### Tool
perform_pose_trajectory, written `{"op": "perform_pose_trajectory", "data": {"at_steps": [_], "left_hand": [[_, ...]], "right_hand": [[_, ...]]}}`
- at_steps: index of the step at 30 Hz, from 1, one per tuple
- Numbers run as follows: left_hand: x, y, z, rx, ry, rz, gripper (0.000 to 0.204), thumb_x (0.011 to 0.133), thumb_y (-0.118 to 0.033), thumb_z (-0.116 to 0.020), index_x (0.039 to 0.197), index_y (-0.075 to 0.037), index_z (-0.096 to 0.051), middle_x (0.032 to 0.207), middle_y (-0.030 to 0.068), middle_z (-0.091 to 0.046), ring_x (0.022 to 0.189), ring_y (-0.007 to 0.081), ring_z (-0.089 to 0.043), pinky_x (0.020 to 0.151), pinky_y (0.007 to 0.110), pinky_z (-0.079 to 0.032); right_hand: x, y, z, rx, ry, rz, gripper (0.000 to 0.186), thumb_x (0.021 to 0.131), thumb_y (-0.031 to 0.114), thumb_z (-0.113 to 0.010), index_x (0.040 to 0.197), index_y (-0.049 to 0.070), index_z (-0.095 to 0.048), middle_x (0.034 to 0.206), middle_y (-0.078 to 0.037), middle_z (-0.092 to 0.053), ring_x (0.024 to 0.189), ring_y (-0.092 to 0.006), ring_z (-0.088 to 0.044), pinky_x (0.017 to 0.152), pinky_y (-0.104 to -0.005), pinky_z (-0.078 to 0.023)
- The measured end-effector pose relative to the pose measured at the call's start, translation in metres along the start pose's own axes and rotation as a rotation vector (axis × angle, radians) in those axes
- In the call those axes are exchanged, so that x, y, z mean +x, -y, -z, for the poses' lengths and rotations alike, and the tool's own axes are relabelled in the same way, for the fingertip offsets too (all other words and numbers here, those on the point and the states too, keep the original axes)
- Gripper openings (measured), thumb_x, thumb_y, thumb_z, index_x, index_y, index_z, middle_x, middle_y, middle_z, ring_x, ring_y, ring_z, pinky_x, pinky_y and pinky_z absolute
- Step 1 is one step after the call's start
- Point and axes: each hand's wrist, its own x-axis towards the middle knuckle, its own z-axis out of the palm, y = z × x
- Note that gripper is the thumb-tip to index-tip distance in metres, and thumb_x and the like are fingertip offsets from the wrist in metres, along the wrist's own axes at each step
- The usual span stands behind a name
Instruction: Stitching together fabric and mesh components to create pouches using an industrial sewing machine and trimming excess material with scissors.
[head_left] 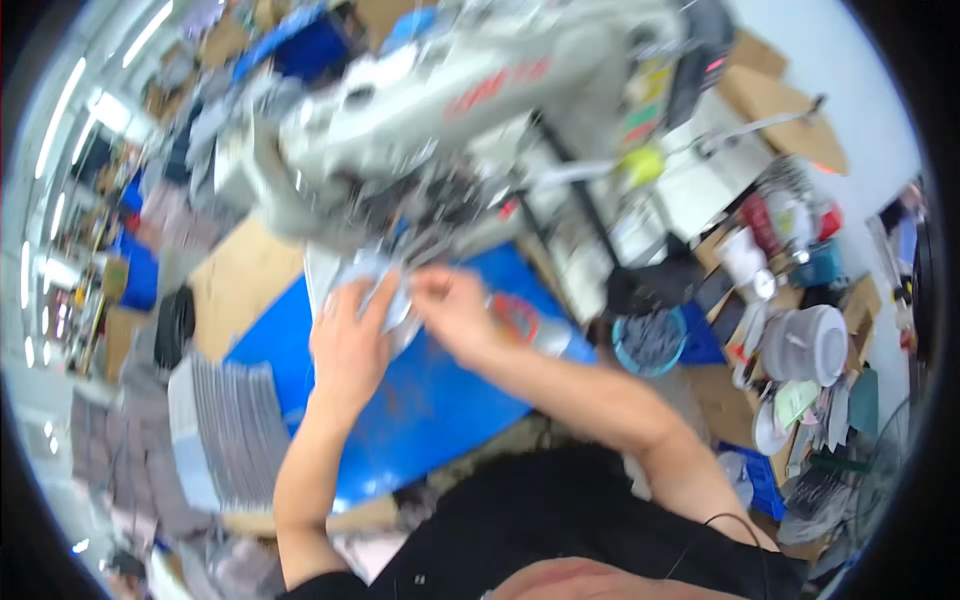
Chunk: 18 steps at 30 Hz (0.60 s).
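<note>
My left hand (350,335) lies on a light grey fabric piece (402,330), its fingers stretched out and a little apart, pressing it down. The piece sits beneath the head of a large white industrial sewing machine (400,120). My right hand (458,310) is at the right edge of the piece, close to the needle area. Its thumb and fingertips are drawn together; motion blur hides what is between them. Below both hands is a blue work surface (420,420). The needle and presser foot cannot be made out clearly.
A tall stack of grey fabric pieces (235,435) stands left of the blue surface, beside a wooden board (245,285). A round turquoise bin (683,340) with dark scraps stands to the right. Thread cones (745,262) and a white tub (808,345) crowd the far right.
</note>
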Motion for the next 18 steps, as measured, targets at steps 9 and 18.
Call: {"op": "perform_pose_trajectory", "data": {"at_steps": [9, 18], "left_hand": [[-0.04, 0.035, 0.017, 0.048, 0.179, 0.077, 0.089, 0.071, -0.002, -0.07, 0.155, -0.019, -0.046, 0.097, 0.0121, -0.056, 0.086, 0.0314, -0.062, 0.069, 0.042, -0.054], [-0.001, 0.021, 0.085, 0.196, 0.413, -0.262, 0.078, 0.084, 0.001, -0.06, 0.153, -0.032, -0.049, 0.085, 0.012, -0.051, 0.066, 0.031, -0.062, 0.06, 0.042, -0.053]], "right_hand": [[0.004, 0.009, -0.002, -0.432, -0.017, 0.137, 0.025, 0.073, 0.018, -0.076, 0.093, 0.003, -0.072, 0.084, -0.015, -0.071, 0.083, -0.0354, -0.069, 0.075, -0.0432, -0.053], [-0.007, 0.007, -0.006, -0.501, -0.026, 0.175, 0.037, 0.083, 0.016, -0.077, 0.115, -0.002, -0.07, 0.106, -0.013, -0.074, 0.094, -0.0215, -0.071, 0.082, -0.0339, -0.054]]}}
